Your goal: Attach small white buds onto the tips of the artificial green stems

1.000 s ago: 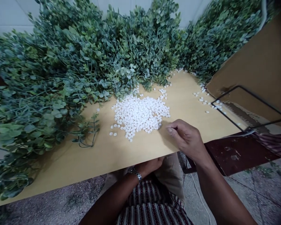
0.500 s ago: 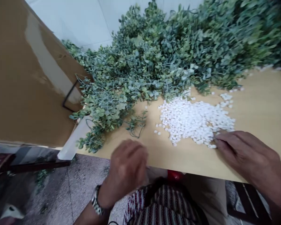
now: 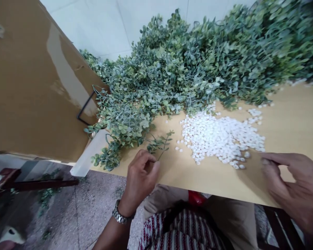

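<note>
- While the left hand [image 3: 141, 178] pinches at the near edge of the table [image 3: 294, 125], thumb and forefinger are brought together on the lower end of a sprig's [image 3: 161, 142] thin stem.
- Beyond that pinch, the sprig's leaves rise away from the fingertips, over the tabletop and close to the greenery [image 3: 198, 66].
- The right hand [image 3: 301, 187] is well apart from the left, its thumb and forefinger meeting at the tips, with a rounded gap behind them; whether a disc sits between the tips, I cannot tell.
- Just beside the right fingertips, on the side toward the left hand, lie the nearest of the white discs [image 3: 216, 139]; the heap spreads between the two hands and a little beyond them.
- Behind both grips, the greenery runs along the back of the table.
- On the left hand's outer side are a white strip [image 3: 90, 152] and, past it, a large cardboard box [image 3: 33, 86].
- Below the left grip, a metal watch [image 3: 120, 213] circles the wrist.
</note>
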Motion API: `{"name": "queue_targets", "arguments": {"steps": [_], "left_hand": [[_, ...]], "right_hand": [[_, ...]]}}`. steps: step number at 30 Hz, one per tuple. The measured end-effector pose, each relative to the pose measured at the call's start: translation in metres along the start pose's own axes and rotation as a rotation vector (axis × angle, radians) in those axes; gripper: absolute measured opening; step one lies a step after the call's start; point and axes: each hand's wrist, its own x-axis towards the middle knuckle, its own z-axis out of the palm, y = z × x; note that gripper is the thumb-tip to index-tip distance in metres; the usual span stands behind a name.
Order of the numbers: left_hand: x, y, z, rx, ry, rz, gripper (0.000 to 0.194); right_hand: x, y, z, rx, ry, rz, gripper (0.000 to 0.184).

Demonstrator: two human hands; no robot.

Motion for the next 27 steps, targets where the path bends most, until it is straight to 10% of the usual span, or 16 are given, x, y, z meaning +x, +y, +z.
{"name": "queue_targets", "arguments": {"steps": [6, 12, 17, 20, 23, 27], "left_hand": [[-0.006, 0.003, 0.001, -0.268, 0.038, 0.012, 0.015], [-0.017, 0.017, 0.022, -0.208, 0.047, 0.271, 0.012], [-0.022, 0.026, 0.022, -0.065, -0.019, 0.466, 0.02], [-0.033, 0.005, 0.006, 0.08, 0.226, 0.541, 0.029], [-0.042, -0.033, -0.014, 0.42, 0.554, 0.362, 0.043], [-0.037, -0.074, -0.028, 0.379, 0.462, 0.037, 0.044]], "right_hand": [[0.012, -0.065, 0.006, 0.427, -0.138, -0.168, 0.02], [0.023, -0.127, 0.038, 0.981, -0.723, 0.338, 0.027], [0.018, -0.131, 0.046, 1.165, -0.567, 0.632, 0.028], [0.008, -0.121, 0.045, 0.985, -0.493, 0.753, 0.032], [-0.003, -0.109, 0.045, 0.831, -0.502, 0.795, 0.033], [-0.016, -0.096, 0.05, 0.715, -0.439, 0.712, 0.023]]}}
